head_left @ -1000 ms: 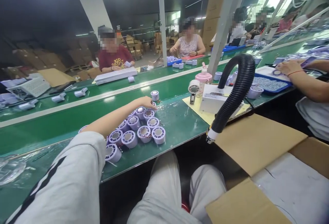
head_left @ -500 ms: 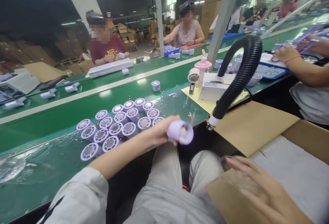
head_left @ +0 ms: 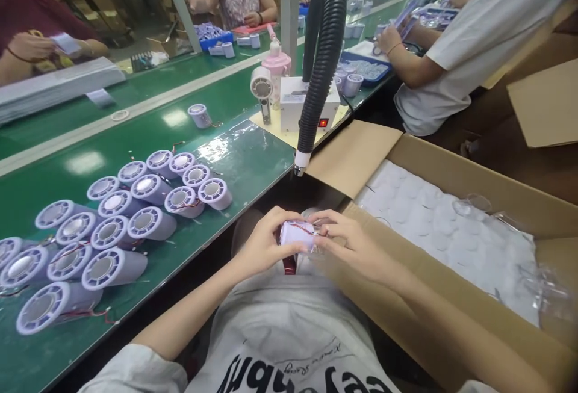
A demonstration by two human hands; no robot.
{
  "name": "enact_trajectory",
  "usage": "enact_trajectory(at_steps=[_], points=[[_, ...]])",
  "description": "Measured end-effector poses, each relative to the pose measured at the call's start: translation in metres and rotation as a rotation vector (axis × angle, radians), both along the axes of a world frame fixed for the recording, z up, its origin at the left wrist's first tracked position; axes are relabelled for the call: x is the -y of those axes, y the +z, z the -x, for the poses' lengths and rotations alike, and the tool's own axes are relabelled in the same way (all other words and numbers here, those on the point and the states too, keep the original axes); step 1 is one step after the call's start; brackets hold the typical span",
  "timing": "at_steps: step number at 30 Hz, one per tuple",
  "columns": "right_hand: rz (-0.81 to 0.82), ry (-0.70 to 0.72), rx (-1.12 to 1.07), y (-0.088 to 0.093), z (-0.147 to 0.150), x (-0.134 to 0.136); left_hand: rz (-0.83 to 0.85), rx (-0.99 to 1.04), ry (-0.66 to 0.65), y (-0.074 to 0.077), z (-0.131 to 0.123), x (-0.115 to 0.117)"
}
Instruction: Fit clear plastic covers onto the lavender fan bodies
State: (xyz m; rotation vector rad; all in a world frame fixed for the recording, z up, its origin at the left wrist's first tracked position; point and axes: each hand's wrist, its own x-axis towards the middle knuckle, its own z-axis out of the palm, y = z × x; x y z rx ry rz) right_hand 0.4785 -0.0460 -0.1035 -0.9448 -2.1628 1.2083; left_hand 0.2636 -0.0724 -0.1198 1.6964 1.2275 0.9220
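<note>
My left hand (head_left: 264, 242) is closed around a lavender cylindrical fan housing (head_left: 294, 235) with thin red wires along its side, held on its side above my lap. At the housing's right end, my right hand (head_left: 350, 242) has its fingers closed on a clear plastic cover (head_left: 310, 215), partly hidden and blurred. Whether the cover is seated on the housing I cannot tell. Left of my hands, several similar lavender housings (head_left: 145, 223) stand in rows on the green bench, round slotted ends up and wires trailing.
A black flexible hose (head_left: 316, 74) hangs from a white machine (head_left: 293, 107) over the bench edge. An open cardboard box (head_left: 456, 170) at right holds a white sheet and clear plastic pieces. A handheld fan (head_left: 261, 86) stands near a pink bottle (head_left: 276, 63). Co-workers sit opposite and at right.
My left hand has brought the housing in above my lap. My right hand has come from the box flap to the housing's end with the clear piece. The view has turned right and down.
</note>
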Motion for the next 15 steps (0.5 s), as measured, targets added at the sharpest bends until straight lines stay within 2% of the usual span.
enact_trajectory(at_steps=[4, 6, 8, 10, 12, 15], points=[[0.066, -0.204, -0.149, -0.001, 0.000, -0.003, -0.090, 0.016, -0.019, -0.023, -0.003, 0.001], [0.088, -0.233, -0.185, -0.003, -0.002, -0.006, -0.046, 0.045, -0.030, -0.028, -0.003, 0.001], [0.106, -0.170, -0.206, -0.006, -0.005, -0.008, 0.082, 0.146, -0.021, -0.030, -0.002, 0.003], [0.101, -0.049, -0.218, -0.011, -0.009, -0.008, 0.231, 0.270, -0.001, -0.028, -0.002, 0.006], [0.022, 0.054, -0.185, -0.018, -0.011, -0.006, 0.331, 0.354, 0.015, -0.025, -0.002, 0.008], [-0.164, 0.120, -0.095, -0.027, -0.012, -0.002, 0.368, 0.395, 0.023, -0.022, -0.003, 0.010]])
